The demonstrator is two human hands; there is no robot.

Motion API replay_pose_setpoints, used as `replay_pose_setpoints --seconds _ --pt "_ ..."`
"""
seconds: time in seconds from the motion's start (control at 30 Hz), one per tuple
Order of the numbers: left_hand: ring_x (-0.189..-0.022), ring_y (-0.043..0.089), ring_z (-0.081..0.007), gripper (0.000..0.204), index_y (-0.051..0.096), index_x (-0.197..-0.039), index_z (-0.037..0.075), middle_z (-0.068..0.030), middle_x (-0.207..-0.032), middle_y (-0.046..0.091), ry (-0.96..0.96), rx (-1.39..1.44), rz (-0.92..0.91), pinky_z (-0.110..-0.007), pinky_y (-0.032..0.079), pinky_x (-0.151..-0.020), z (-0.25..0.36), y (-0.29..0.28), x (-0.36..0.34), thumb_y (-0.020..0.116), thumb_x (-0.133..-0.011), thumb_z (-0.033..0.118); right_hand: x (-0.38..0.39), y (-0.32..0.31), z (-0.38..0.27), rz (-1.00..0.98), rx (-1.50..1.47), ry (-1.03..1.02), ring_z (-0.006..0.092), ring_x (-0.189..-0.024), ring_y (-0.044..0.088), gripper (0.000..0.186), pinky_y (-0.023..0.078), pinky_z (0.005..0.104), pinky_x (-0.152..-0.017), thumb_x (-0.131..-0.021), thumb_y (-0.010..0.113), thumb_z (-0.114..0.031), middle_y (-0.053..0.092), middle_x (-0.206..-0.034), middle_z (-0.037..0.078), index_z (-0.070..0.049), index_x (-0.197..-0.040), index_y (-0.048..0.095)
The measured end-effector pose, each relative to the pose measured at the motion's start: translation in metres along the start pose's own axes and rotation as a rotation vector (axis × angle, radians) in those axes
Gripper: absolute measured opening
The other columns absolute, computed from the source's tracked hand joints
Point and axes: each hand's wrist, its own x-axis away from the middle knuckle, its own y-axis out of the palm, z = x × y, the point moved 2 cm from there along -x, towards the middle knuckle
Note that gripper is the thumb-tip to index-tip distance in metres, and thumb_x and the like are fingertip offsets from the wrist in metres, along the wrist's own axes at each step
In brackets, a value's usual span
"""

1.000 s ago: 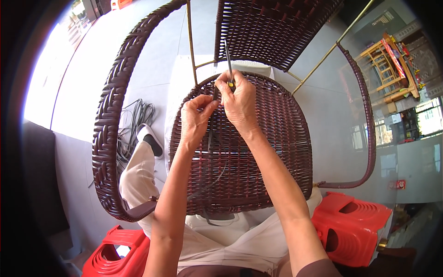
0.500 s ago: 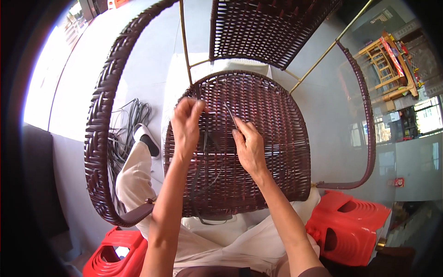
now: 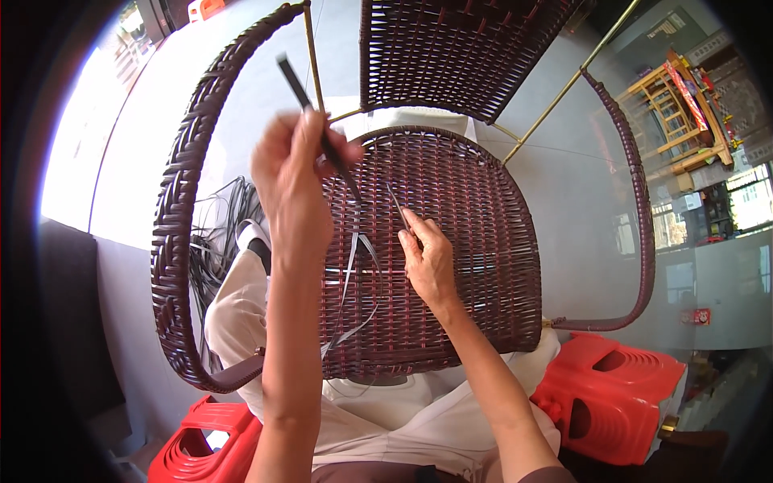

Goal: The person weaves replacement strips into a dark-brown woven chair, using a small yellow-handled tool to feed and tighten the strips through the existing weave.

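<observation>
My left hand (image 3: 294, 173) is raised over the left back of the woven brown chair seat (image 3: 475, 209), its fingers closed on a dark flat strip (image 3: 292, 76) that stands up diagonally, slightly blurred. Over the seat's centre, my right hand (image 3: 428, 262) grips a thin pointed metal tool (image 3: 394, 196), aimed up and left. Loose grey strips (image 3: 351, 266) hang across the seat between my forearms. The woven backrest (image 3: 459, 48) rises beyond the seat, between bare brass-coloured frame bars (image 3: 538, 129).
Thick woven arms (image 3: 173, 241) curve round both sides of the seat. A red plastic stool (image 3: 612, 402) is at lower right, another (image 3: 201, 443) at lower left. A coil of strips (image 3: 219, 233) lies by my left foot. Yellow wooden furniture (image 3: 676, 105) stands far right.
My left hand has risen toward the camera, lifting the dark strip upward and leftward. My right hand has dropped from the back of the seat to its middle with the tool.
</observation>
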Motion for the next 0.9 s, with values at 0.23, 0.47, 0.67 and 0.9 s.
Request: replay_pose_setpoints --seconds 0.23,0.47,0.67,0.9 --pt "-0.041 0.052 -0.0104 0.017 0.054 -0.085 0.003 -0.0032 -0.06 0.055 -0.495 -0.071 -0.013 -0.016 0.034 -0.037 -0.044 -0.069 0.092 0.052 -0.091 0.019 -0.013 -0.007 -0.032 -0.171 0.107 -0.034 0.0251 -0.07 0.057 0.035 0.046 0.0359 -0.066 -0.084 0.057 -0.007 0.057 -0.083 0.014 -0.002 -0.118 0.055" --pt "-0.041 0.052 -0.0109 0.019 0.055 -0.08 0.004 -0.0026 -0.059 0.054 -0.6 -0.071 0.047 -0.017 0.037 -0.038 -0.056 -0.08 0.101 0.054 -0.09 0.02 -0.025 -0.011 -0.05 -0.318 0.348 0.0 0.0333 -0.073 0.06 0.033 0.05 0.0405 -0.066 -0.084 0.055 -0.008 0.058 -0.085 0.022 -0.003 -0.116 0.057" --pt "-0.036 0.047 -0.0079 0.022 0.056 -0.075 0.004 -0.0004 -0.055 0.051 -0.609 -0.098 0.049 -0.017 0.037 -0.034 -0.062 -0.08 0.1 0.055 -0.09 0.021 -0.037 -0.011 -0.06 -0.423 0.464 -0.046 0.0342 -0.066 0.062 0.026 0.05 0.0412 -0.062 -0.083 0.054 -0.007 0.061 -0.076 0.023 0.002 -0.106 0.06" --pt "-0.034 0.044 -0.0083 0.022 0.056 -0.075 0.004 -0.0004 -0.052 0.049 -0.6 -0.077 0.063 -0.019 0.037 -0.032 -0.06 -0.079 0.098 0.056 -0.088 0.021 -0.027 0.0 -0.062 -0.403 0.422 -0.08 0.0338 -0.063 0.061 0.026 0.05 0.0414 -0.058 -0.084 0.053 -0.007 0.061 -0.072 0.023 0.004 -0.107 0.059"
